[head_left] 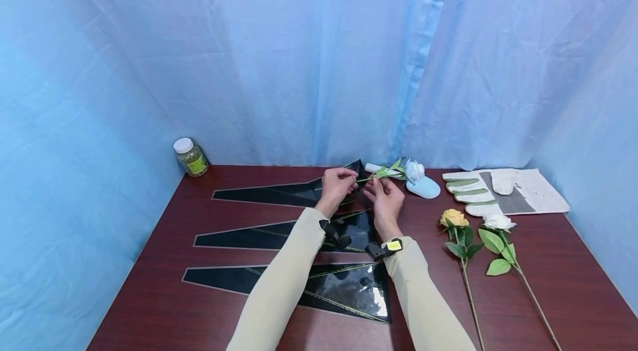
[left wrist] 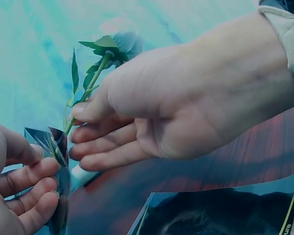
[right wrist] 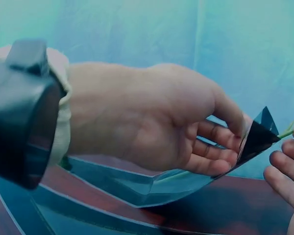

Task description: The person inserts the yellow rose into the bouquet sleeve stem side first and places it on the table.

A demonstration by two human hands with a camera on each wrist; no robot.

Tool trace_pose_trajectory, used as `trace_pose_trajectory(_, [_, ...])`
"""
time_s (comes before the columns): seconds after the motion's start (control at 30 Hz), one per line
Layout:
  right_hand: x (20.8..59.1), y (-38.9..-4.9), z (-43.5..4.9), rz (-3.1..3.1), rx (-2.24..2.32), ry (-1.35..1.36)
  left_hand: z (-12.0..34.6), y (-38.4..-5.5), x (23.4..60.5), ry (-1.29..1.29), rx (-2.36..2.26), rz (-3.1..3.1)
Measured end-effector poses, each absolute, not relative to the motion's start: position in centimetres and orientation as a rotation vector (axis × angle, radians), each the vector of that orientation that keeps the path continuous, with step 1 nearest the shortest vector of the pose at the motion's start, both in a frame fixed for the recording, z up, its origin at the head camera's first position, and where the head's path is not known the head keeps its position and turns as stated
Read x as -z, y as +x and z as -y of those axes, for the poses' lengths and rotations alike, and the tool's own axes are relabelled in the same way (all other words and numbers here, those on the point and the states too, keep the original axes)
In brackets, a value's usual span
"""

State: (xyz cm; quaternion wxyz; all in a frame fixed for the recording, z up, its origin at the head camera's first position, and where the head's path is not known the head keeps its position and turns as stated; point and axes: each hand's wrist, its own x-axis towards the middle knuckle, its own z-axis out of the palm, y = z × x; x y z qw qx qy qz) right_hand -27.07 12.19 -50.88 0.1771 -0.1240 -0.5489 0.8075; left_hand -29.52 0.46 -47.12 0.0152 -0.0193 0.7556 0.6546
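Rose point(head_left: 415, 170), stem point(left wrist: 96, 76) pinched in R grip point(head_left: 386, 204), blk sleeve point(head_left: 291, 194) pinched in L grip point(head_left: 335, 187)

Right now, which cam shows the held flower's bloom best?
Head: the bloom is distinct and no hand covers it. Left wrist shows it washed out, partly behind leaves. Right wrist misses it, catching only a bit of stem.

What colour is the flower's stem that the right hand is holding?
Green. The stem shows best in the left wrist view.
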Motion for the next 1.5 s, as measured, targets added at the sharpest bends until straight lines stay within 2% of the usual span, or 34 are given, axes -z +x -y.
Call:
trace_pose_trajectory(0.73, [49.9,-26.5,-12.6,1.48,-2.277,-0.446,-0.4,-29.3,46.6,-0.013,-2.004,-2.366])
trace_pose_trajectory(1.5, [50.5,-26.8,-12.1,1.548,-2.322,-0.374,-0.8,-29.1,45.6,-0.028,-2.074,-2.334])
